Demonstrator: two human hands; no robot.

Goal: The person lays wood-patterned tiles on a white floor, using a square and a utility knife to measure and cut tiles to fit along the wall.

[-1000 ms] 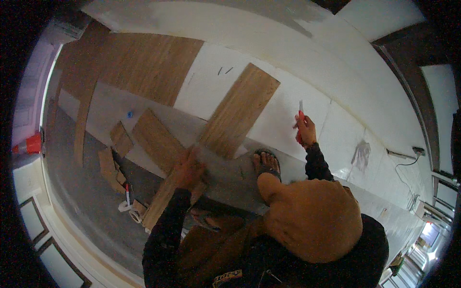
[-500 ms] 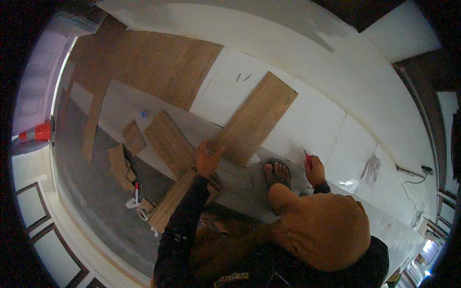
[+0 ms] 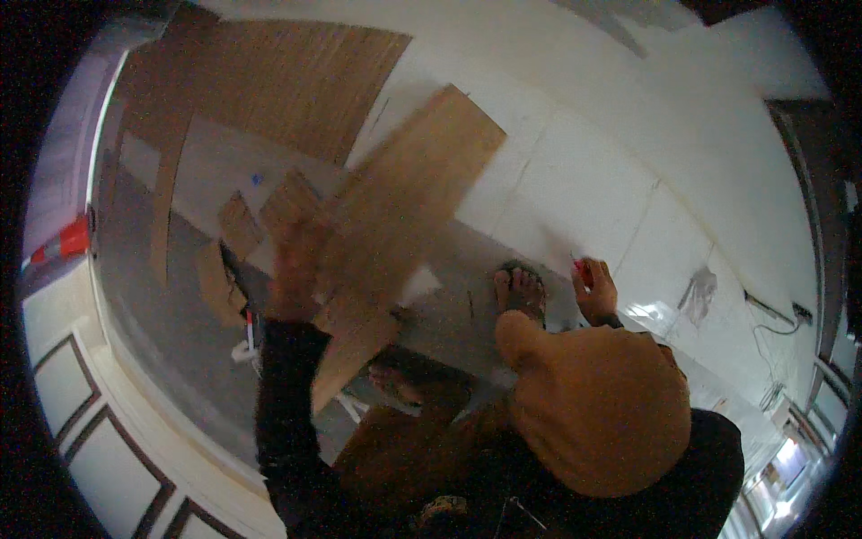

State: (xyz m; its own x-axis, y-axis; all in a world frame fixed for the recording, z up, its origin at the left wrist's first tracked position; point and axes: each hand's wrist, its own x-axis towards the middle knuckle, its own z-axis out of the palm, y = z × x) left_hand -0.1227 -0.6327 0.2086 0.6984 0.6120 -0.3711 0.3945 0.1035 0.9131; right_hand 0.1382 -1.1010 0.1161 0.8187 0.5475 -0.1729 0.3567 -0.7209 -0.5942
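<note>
Handling of a plank above a partly covered floor, seen from the head. A long, rectangular, brown wood-grain plank [image 3: 422, 171] is displaced leftward: its upper end is now brought closer to the edge of the laid brown wood-grain flooring [image 3: 269, 81], and the short dark marks on the white sheet underlay [image 3: 584, 193], exposed half a second ago, are largely covered by it. By this the plank is judged to be in the course of being repositioned, with no cutting under way. The plank is slanted across the underlay and the grey floor strip; whether it is raised or slid cannot be told.

The left hand [image 3: 301, 265] is seen at the plank's left edge, farther left than in the earlier frame and strongly blurred; whether its fingers are closed on the edge cannot be told. By the right hand [image 3: 599, 296], a slim red-handled tool [image 3: 580, 269] is held in curled fingers, well apart from the plank; its thin tip, plainly seen earlier, is scarcely made out. A short brown wood-grain offcut [image 3: 239, 226] is left lying to the left of the hand. The whole view is also shifted slightly, so small apparent displacements are discounted.
</note>
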